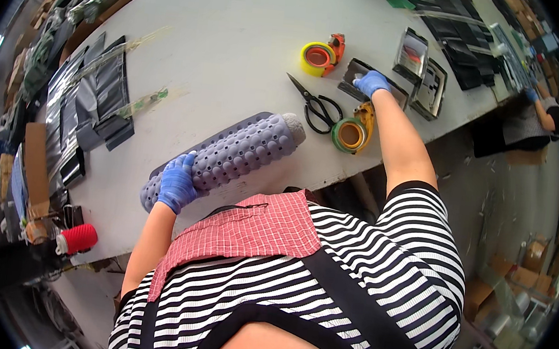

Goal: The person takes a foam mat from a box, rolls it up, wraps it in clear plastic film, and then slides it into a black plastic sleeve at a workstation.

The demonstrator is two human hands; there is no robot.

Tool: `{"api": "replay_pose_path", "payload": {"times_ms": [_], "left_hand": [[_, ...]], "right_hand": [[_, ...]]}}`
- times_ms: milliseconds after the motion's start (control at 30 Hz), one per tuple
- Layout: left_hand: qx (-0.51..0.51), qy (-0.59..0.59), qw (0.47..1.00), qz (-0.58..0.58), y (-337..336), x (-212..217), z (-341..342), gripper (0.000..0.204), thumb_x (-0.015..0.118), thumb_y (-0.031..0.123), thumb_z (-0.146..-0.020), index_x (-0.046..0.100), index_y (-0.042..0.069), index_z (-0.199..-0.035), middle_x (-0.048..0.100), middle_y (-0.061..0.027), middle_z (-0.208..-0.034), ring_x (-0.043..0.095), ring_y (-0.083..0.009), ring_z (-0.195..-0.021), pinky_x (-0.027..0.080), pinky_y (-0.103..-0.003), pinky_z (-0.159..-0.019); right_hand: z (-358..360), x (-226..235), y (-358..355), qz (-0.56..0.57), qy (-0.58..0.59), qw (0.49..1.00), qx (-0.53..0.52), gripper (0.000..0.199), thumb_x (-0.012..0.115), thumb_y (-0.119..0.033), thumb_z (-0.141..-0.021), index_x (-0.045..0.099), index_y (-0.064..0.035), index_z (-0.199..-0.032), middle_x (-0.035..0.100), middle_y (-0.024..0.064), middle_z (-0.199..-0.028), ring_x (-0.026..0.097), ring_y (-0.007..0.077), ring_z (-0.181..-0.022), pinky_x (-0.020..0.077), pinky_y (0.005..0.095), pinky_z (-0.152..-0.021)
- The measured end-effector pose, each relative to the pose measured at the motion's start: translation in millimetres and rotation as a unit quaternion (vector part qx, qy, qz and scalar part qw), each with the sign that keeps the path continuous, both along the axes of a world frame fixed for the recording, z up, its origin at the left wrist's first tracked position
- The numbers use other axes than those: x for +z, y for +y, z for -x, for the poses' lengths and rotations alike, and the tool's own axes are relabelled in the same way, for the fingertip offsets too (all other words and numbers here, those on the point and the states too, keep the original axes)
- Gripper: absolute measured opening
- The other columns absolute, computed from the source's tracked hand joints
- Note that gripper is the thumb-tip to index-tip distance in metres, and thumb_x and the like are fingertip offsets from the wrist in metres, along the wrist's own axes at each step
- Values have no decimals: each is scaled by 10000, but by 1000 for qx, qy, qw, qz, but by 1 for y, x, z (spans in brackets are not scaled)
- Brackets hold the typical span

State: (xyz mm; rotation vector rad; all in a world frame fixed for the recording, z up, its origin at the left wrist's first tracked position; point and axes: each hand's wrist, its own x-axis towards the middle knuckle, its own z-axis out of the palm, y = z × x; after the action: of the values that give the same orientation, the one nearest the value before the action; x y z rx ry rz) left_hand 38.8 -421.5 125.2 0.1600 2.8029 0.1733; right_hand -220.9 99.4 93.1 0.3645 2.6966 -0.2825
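A rolled grey-purple mat [242, 147] covered in rounded knobs and small holes lies slanted on the table. My left hand [178, 181], in a blue glove, grips it near its left end, fingers over the top. Farther off to the right, my right hand [372, 84], also gloved in blue, reaches over an open dark box [395, 90]. Its fingers are drawn together at the box; whatever is between them is too small to make out. Beside that box lie black-handled scissors [320, 111] and a tape dispenser [365, 119] with a green-edged roll.
Another tape dispenser [335, 49], red with a yellow roll, sits beyond the scissors. Two more small boxes, one upright-looking [412, 56], stand at the right. Black plastic bags [102, 90] lie at the left; a red spool [78, 238] is at the near-left edge. Another person [533, 128] works at far right.
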Motion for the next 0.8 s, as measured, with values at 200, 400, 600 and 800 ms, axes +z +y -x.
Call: {"api": "replay_pose_path", "payload": {"times_ms": [200, 400, 600, 800], "left_hand": [[1, -4, 1000, 2, 1, -1, -1, 1172, 964, 437, -513, 413, 62, -1476, 551, -155, -1365, 518, -348, -1272, 397, -444, -1121], [5, -6, 1000, 6, -2, -2, -6, 1157, 963, 432, -519, 418, 60, -1469, 551, -153, -1362, 520, -342, -1270, 398, -446, -1119], [0, 7, 1000, -15, 5, 5, 2, 1140, 980, 379, -491, 439, 69, -1445, 572, -175, -1341, 540, -367, -1250, 433, -451, -1093], [2, -1, 1000, -8, 2, 4, 1, 1143, 975, 396, -497, 436, 82, -1455, 566, -146, -1353, 533, -339, -1257, 419, -453, -1099]], "right_hand": [[9, -33, 2, 45, 23, 998, 31, 572, 520, -555, -928, 694, -95, -1220, 631, 178, -1341, 598, 384, -1230, 464, 455, -1048], [-12, 15, 3, 73, 144, 986, -44, 689, 574, -627, -899, 720, 26, -1068, 693, 289, -1104, 667, 436, -1052, 514, 470, -938], [-136, -7, 31, 139, -5, 990, -7, 560, 747, -494, -825, 695, 4, -1076, 715, 253, -994, 694, 382, -946, 532, 428, -856], [-180, -38, 10, 183, 54, 982, 8, 527, 803, -382, -777, 638, -20, -1122, 700, 261, -1043, 669, 433, -996, 533, 471, -884]]}}
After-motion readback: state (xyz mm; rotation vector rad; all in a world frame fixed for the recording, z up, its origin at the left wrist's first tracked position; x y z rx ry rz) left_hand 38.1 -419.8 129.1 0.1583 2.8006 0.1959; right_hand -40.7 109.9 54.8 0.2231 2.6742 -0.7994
